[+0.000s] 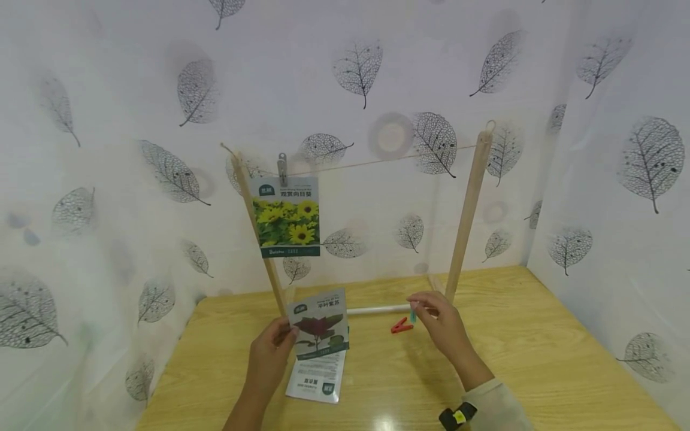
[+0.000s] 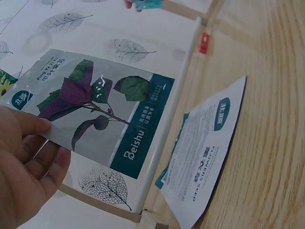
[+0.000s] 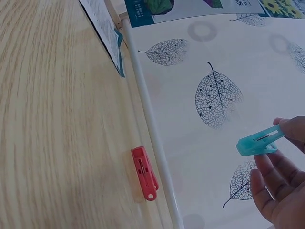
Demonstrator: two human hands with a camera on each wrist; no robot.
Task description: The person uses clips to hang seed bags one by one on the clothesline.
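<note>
The fingers of the left hand [image 1: 271,346] pinched the purple-leaf packet [image 1: 319,325] at one edge, above the counter [image 1: 388,377]; the fingers of the right hand [image 1: 443,328] pinched the teal clip [image 3: 259,142] near one end; a one-edge hold risked the packet bending or slipping; too weak a squeeze risked a clip mouth too narrow; a tug on the cord [image 1: 377,161] risked shifting the sunflower packet [image 1: 287,218].

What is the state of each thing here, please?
Yellow-flower packet: hanging upright
Metal clip: gripping that packet's top
String: stretched between wooden posts
Purple-leaf packet: held by left hand
White packet: lying on table
Teal clip: pinched by right hand
Red clip: lying on table
</note>
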